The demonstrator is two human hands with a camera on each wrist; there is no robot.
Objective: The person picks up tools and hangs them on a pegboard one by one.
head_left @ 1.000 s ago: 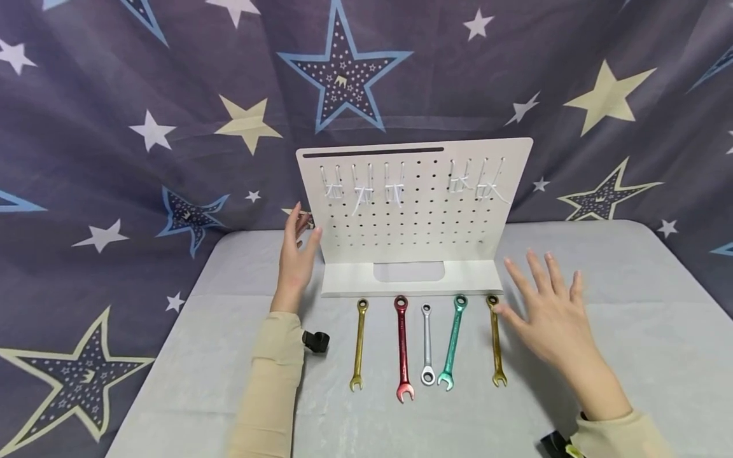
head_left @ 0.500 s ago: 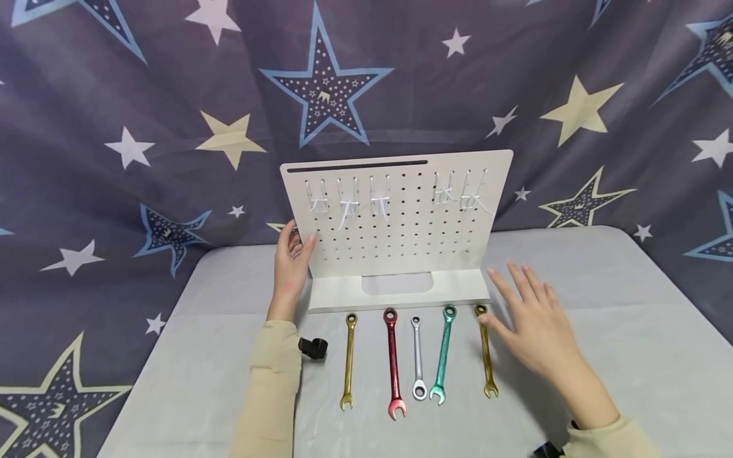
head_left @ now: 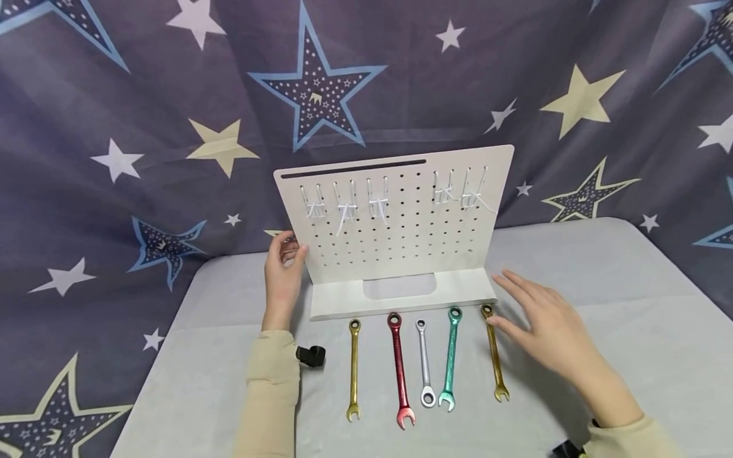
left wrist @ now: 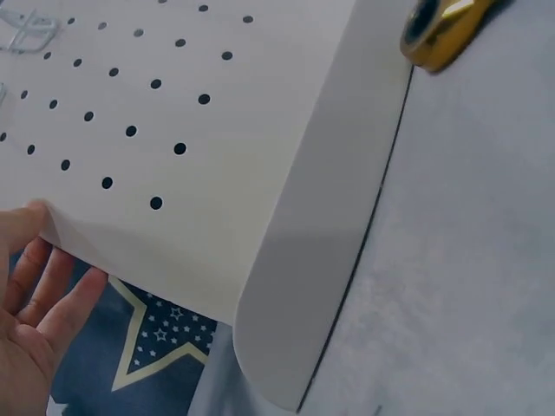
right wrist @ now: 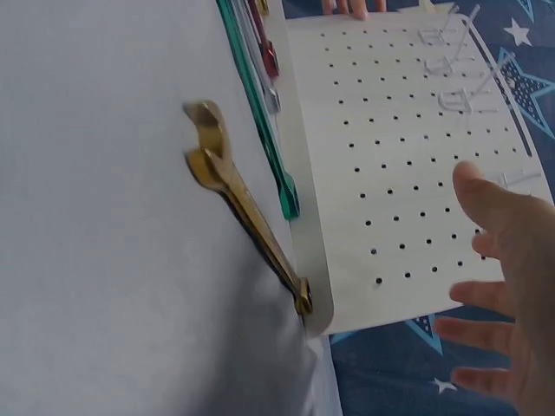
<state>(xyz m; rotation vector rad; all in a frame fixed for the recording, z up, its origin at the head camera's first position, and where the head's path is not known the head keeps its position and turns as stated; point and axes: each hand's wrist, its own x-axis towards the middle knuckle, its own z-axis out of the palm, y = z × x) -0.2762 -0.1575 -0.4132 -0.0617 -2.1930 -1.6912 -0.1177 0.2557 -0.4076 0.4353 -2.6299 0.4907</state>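
A white pegboard stand [head_left: 409, 238] stands upright on its base. My left hand [head_left: 282, 280] grips its left edge, and in the left wrist view the thumb lies at the front face with the fingers behind. By the right end of the base, my right hand [head_left: 550, 331] hovers with fingers extended, holding nothing. Before the board lies a row of combination wrenches: a gold wrench [head_left: 354, 369], a red wrench [head_left: 399, 372], a silver wrench [head_left: 424, 362], a green wrench [head_left: 450, 356] and another gold wrench [head_left: 495, 356], nearest my right hand.
White wire hooks [head_left: 378, 205] with ties sit in the upper holes of the board, three at left and two at right. A grey cloth [head_left: 200, 388] covers the table. Behind it hangs a dark curtain [head_left: 435, 102] printed with stars.
My left hand has closed on the pegboard's left edge, and the board has turned slightly, its left side coming nearer. My right hand's spread fingers have drawn together. The head view has shifted.
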